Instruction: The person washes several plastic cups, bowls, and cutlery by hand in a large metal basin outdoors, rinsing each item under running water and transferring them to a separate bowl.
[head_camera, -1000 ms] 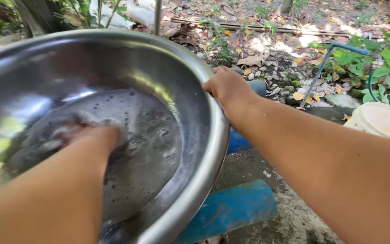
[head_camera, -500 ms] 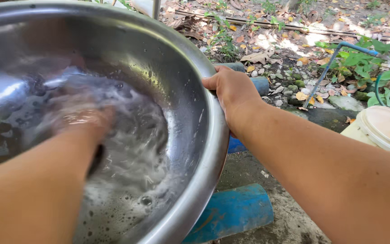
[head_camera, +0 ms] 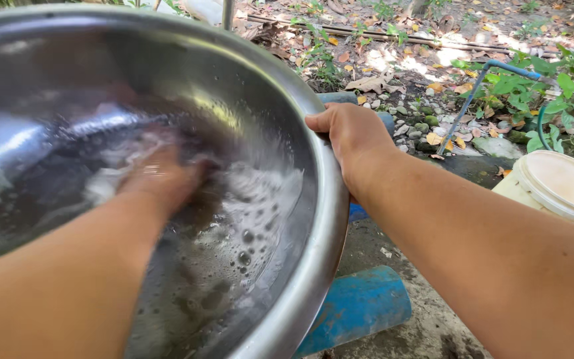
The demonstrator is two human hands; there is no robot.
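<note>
Both hands work on the steel basin (head_camera: 300,199): the right hand (head_camera: 353,133) is closed over its rim, the left hand (head_camera: 161,176) presses inside the soapy water, perhaps on a cloth, its grip unclear. Wet soap could let the tilted basin slip and spill.

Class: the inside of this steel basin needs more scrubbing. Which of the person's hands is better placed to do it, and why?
Left. The left hand is already down in the soapy water inside the basin, while the right hand grips its rim.
</note>
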